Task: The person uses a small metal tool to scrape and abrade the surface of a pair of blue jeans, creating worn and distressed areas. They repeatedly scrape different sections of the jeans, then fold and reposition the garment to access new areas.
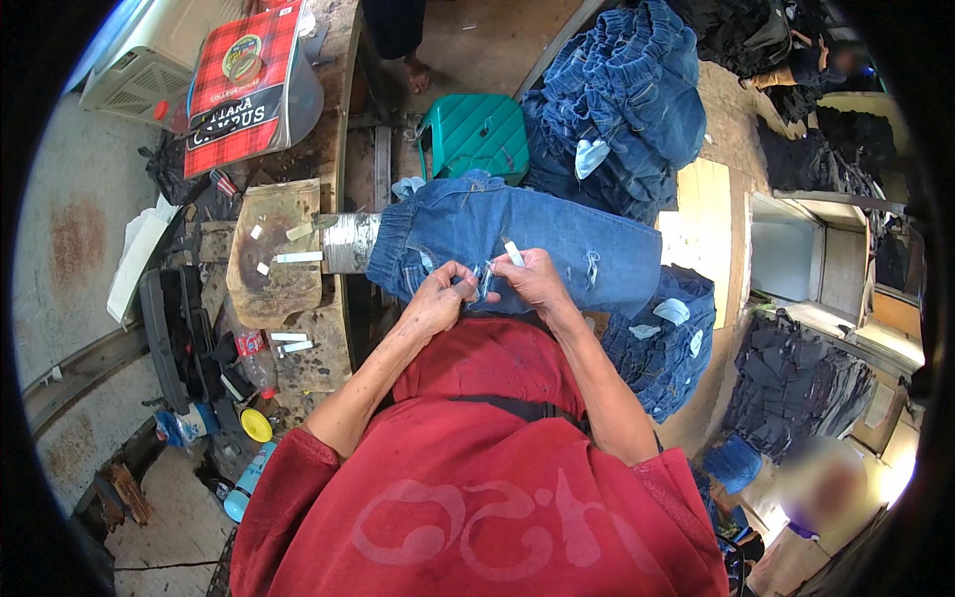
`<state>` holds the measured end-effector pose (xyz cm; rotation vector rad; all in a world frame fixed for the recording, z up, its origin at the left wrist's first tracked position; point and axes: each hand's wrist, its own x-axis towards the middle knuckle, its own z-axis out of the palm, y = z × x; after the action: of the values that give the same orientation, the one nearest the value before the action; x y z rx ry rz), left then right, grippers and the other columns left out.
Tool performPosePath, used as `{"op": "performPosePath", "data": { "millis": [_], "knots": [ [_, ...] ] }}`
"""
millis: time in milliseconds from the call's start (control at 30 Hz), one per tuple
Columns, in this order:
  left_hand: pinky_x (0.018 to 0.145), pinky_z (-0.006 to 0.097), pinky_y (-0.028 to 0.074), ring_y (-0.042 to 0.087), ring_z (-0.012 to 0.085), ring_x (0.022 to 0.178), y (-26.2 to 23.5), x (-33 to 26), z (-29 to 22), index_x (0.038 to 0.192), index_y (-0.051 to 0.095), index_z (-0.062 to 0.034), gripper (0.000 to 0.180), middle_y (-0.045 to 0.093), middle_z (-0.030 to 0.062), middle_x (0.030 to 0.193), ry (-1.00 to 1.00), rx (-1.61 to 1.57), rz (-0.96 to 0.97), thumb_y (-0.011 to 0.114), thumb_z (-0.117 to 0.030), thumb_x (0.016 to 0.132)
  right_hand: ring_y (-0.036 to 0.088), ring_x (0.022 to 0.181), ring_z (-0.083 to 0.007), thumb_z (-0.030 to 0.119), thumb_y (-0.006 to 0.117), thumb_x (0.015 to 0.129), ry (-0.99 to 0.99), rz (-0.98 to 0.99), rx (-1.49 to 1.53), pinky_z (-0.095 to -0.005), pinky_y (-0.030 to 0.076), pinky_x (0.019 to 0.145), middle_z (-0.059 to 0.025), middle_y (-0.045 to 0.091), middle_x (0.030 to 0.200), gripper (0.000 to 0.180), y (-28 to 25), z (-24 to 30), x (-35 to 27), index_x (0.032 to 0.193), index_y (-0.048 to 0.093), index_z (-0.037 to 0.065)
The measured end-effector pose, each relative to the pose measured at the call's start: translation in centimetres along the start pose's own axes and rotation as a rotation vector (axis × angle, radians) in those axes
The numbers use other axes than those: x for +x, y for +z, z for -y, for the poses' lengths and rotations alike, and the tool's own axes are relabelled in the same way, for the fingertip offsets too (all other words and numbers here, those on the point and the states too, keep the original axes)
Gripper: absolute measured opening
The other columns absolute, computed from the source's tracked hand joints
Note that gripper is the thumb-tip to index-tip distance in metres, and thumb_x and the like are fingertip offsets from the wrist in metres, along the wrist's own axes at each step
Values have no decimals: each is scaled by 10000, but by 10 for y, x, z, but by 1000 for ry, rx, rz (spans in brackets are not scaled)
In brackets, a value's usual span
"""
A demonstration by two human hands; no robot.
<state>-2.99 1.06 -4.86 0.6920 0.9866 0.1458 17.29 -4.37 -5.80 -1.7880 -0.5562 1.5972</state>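
Note:
A pair of blue jeans [587,234] with an elastic waistband is pulled over a support whose silver-wrapped end [350,244] shows at the left. My left hand [443,296] is closed in a pinch on the denim beside a frayed white rip. Close on its right, my right hand [539,281] grips a short white stick [513,253] that pokes up between thumb and fingers. Its fingertips also reach the frayed threads between the hands. Another frayed rip [592,267] lies further right on the leg.
Beyond the jeans are a green plastic stool [476,137] and a tall denim pile [627,90]. More denim [667,343] lies at the right. A worn board [274,264] at the left bears several white pieces. A plastic bottle [256,363] and a red plaid-covered container [249,85] stand nearby.

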Motion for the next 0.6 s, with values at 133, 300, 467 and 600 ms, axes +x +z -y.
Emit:
{"op": "performPosePath", "data": {
  "millis": [133, 300, 467, 600],
  "knots": [
    [408, 253, 289, 396, 63, 434, -3, -3, -1, 1094, 535, -110, 116, 740, 71, 885, -19, 19, -17, 577, -212, 1129, 614, 688, -80, 225, 834, 914, 31, 33, -28, -294, 471, 609, -7, 728, 791, 200, 0, 4, -3, 919, 801, 27],
    [407, 259, 310, 406, 63, 438, -4, -2, -1, 1087, 542, -97, 161, 643, 18, 807, -61, -7, 15, 583, -243, 1142, 589, 668, -80, 245, 833, 916, 18, 59, -51, -290, 449, 600, 1, 713, 781, 210, -3, 7, -4, 901, 808, 37],
    [407, 259, 312, 398, 65, 433, -6, -2, -1, 1076, 545, -99, 124, 647, 16, 818, -60, -16, 23, 559, -201, 1144, 602, 699, -76, 237, 830, 910, 26, 30, -46, -287, 467, 626, 8, 718, 793, 211, -3, -5, 2, 920, 818, 26],
    [499, 266, 421, 507, 84, 544, -10, 3, -10, 1239, 518, -39, 178, 679, 76, 901, -19, 39, 70, 569, -107, 1083, 587, 643, -66, 220, 780, 974, -74, 50, -88, -237, 464, 598, 0, 735, 861, 219, -8, -11, 11, 1052, 803, 16]
  ]
}}
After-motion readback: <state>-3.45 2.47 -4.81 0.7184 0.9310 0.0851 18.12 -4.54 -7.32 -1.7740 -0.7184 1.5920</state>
